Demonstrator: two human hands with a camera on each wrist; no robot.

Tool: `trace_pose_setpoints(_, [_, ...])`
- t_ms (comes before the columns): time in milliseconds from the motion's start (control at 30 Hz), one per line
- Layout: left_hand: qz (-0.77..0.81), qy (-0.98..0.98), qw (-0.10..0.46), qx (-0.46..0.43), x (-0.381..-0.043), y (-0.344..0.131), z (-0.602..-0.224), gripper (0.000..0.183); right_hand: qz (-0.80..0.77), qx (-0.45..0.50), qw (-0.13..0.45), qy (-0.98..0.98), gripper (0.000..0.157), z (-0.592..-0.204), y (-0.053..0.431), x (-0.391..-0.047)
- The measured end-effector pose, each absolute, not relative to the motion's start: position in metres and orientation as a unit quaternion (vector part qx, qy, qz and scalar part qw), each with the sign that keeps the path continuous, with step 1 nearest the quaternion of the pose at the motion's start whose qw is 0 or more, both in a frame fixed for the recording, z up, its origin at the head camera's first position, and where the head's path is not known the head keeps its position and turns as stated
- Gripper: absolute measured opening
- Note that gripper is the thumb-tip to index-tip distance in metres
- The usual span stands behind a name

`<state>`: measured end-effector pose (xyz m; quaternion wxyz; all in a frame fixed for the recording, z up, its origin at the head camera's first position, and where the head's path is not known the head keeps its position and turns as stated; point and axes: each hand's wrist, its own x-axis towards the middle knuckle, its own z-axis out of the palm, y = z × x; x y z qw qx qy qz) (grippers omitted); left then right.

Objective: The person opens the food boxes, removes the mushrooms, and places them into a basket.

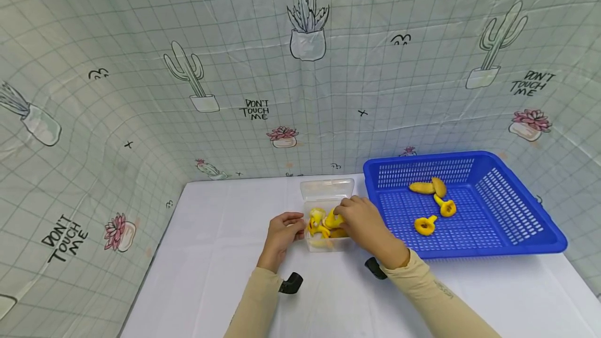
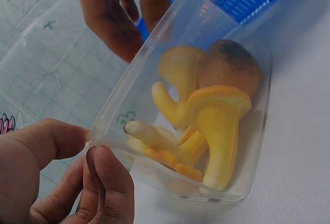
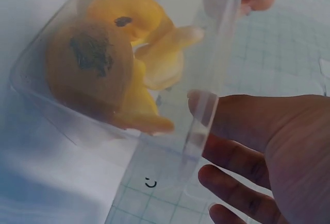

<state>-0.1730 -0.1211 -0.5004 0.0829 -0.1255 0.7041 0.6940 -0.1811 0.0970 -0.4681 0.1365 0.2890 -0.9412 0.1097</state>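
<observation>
A clear plastic box (image 1: 324, 244) holds several toy mushrooms: yellow funnel-shaped ones (image 2: 219, 136) and one with a brown cap (image 2: 229, 69). Its hinged lid (image 1: 327, 188) stands up at the back. My left hand (image 1: 284, 231) pinches the box's left rim between thumb and finger. Over the right side of the box is my right hand (image 1: 363, 223). In the right wrist view, the right thumb (image 3: 237, 113) shows through the translucent rim, and the other fingers spread loosely beside the wall with nothing seen between them.
A blue perforated basket (image 1: 540, 223) stands to the right of the box. Inside lie a tan mushroom (image 1: 422, 188) and two yellow mushrooms (image 1: 424, 226). Both stand on a white table (image 1: 211, 254); a patterned cloth (image 1: 235, 67) hangs behind. Black curved pieces (image 1: 291, 283) sit by my wrists.
</observation>
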Motion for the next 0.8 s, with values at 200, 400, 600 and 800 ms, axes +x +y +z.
trace_pose_setpoints(200, [0.695, 0.704, 0.081, -0.121, -0.173, -0.121, -0.500, 0.032, 0.076, 0.278, 0.142, -0.947, 0.026, -0.473, 0.091, -0.180])
trace_pose_setpoints(400, [0.692, 0.707, 0.082, -0.121, -0.172, -0.121, -0.500, 0.032, 0.070, 0.255, 0.152, -0.952, 0.025, -0.480, 0.088, -0.180])
trace_pose_setpoints(600, [0.689, 0.709, 0.081, -0.123, -0.173, -0.121, -0.501, 0.032, 0.056, 0.223, 0.152, -0.961, 0.022, -0.483, 0.084, -0.181])
trace_pose_setpoints(800, [0.688, 0.711, 0.080, -0.125, -0.173, -0.121, -0.501, 0.033, 0.072, 0.205, 0.174, -0.960, 0.018, -0.485, 0.082, -0.184])
